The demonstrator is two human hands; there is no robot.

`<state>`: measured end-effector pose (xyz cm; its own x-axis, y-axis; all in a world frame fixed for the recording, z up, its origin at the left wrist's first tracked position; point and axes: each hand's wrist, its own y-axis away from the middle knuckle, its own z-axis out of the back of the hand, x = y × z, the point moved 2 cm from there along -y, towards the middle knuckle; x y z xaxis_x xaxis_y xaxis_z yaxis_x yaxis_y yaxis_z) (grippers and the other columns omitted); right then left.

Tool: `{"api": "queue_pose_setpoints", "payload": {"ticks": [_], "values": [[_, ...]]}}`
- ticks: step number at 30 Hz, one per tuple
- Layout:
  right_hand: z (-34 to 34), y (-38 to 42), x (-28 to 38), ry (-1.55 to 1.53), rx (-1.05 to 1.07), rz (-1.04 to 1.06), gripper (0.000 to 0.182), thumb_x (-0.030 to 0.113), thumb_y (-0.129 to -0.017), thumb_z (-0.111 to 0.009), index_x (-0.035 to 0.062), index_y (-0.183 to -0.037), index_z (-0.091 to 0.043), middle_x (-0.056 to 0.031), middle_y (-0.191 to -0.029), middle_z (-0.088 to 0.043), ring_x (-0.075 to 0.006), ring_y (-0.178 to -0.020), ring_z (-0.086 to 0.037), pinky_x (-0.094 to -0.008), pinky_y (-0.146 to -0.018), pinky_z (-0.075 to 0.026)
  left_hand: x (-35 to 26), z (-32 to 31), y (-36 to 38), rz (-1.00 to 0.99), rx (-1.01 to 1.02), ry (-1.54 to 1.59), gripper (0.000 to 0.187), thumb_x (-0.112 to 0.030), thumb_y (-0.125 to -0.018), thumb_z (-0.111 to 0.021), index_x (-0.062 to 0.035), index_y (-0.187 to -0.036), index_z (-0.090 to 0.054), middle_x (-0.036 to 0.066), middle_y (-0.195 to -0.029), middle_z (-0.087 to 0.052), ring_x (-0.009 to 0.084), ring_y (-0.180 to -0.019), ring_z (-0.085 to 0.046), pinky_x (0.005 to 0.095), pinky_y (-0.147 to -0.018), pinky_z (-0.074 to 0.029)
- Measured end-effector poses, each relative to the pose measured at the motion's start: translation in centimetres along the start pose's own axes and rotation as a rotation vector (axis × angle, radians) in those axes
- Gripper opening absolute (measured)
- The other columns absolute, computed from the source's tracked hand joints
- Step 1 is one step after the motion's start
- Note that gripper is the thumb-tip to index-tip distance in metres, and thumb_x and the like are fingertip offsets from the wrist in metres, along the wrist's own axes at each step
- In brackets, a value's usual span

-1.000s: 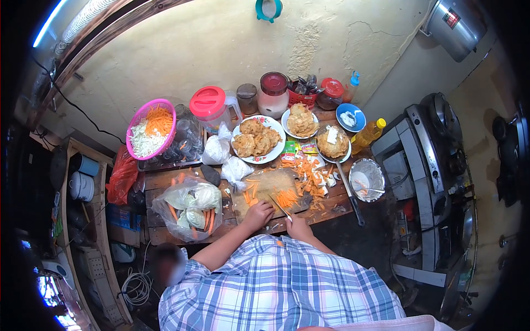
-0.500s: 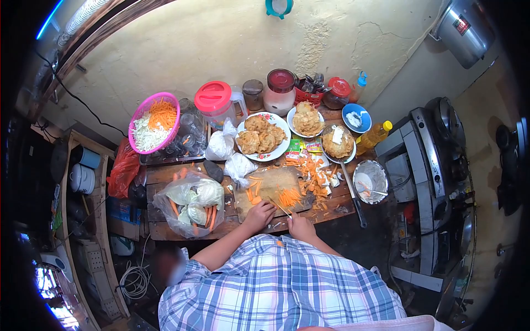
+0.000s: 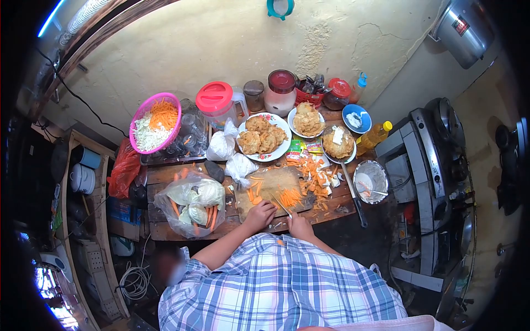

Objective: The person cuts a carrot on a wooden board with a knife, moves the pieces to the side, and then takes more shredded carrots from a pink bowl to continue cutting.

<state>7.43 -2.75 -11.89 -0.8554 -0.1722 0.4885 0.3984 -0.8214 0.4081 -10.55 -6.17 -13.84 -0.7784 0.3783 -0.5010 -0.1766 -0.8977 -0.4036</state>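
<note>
My right hand (image 3: 300,225) is closed round the handle of a knife (image 3: 283,206), its thin blade slanting up and left over the wooden cutting board (image 3: 270,177). My left hand (image 3: 260,215) rests at the board's near edge, fingers curled down on a piece of carrot that they mostly hide. Between the hands and the board's right side lies a small heap of cut carrot sticks (image 3: 289,196). More carrot slices (image 3: 255,186) lie on the left of the board. Orange peelings (image 3: 315,175) are scattered along its right edge.
Left of the board sits a clear plastic bag of cabbage and carrots (image 3: 190,202). Behind are a pink basket of shredded vegetables (image 3: 133,128), a plate of fritters (image 3: 265,138) and a long-handled strainer (image 3: 350,185). A foil-like bowl (image 3: 381,171) and an oil bottle (image 3: 374,138) stand right.
The knife blade has swung slightly up and left, with more of it showing above the board. My left hand stays almost in place.
</note>
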Motion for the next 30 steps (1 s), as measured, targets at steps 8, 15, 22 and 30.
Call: {"api": "queue_pose_setpoints", "payload": {"ticks": [8, 15, 22, 30], "values": [[0.1, 0.1, 0.9, 0.05, -0.009, 0.029, 0.029, 0.028, -0.091, -0.051, 0.0003, -0.098, -0.055, -0.0261, -0.076, -0.064, -0.0443, -0.074, -0.063, -0.0535, -0.066, -0.05, -0.1, 0.2, -0.1, -0.012, 0.005, 0.002, 0.019, -0.011, -0.074, -0.067, -0.0028, -0.091, -0.07, 0.006, -0.09, -0.066, 0.0216, -0.089, -0.06, 0.0306, -0.072, -0.053], [-1.0, -1.0, 1.5, 0.065, -0.038, 0.075, 0.028, 0.028, -0.09, -0.052, 0.0011, -0.095, -0.055, -0.0255, -0.076, -0.064, -0.0434, -0.073, -0.064, -0.0529, -0.065, -0.051, -0.5, 0.5, -0.1, -0.01, 0.009, 0.018, 0.019, -0.01, -0.073, -0.067, -0.0018, -0.091, -0.069, 0.007, -0.091, -0.066, 0.0218, -0.09, -0.06, 0.0314, -0.073, -0.053], [-1.1, 0.1, 0.5, -0.064, -0.081, 0.015, 0.03, 0.027, -0.091, -0.051, -0.0018, -0.1, -0.055, -0.0286, -0.075, -0.062, -0.0458, -0.072, -0.062, -0.0538, -0.065, -0.049, -0.3, 0.2, 0.1, 0.0, -0.014, 0.023, 0.017, -0.008, -0.073, -0.068, -0.0017, -0.089, -0.07, 0.008, -0.09, -0.067, 0.023, -0.088, -0.061, 0.0313, -0.073, -0.053], [-1.0, 0.1, 1.1, 0.034, -0.044, 0.044, 0.028, 0.026, -0.09, -0.052, -0.0004, -0.098, -0.054, -0.0274, -0.075, -0.063, -0.0448, -0.072, -0.062, -0.0535, -0.065, -0.049, -0.3, 0.2, 0.2, -0.001, -0.008, 0.026, 0.019, -0.009, -0.073, -0.067, -0.0012, -0.091, -0.069, 0.007, -0.093, -0.066, 0.0224, -0.091, -0.06, 0.0309, -0.075, -0.052]]}}
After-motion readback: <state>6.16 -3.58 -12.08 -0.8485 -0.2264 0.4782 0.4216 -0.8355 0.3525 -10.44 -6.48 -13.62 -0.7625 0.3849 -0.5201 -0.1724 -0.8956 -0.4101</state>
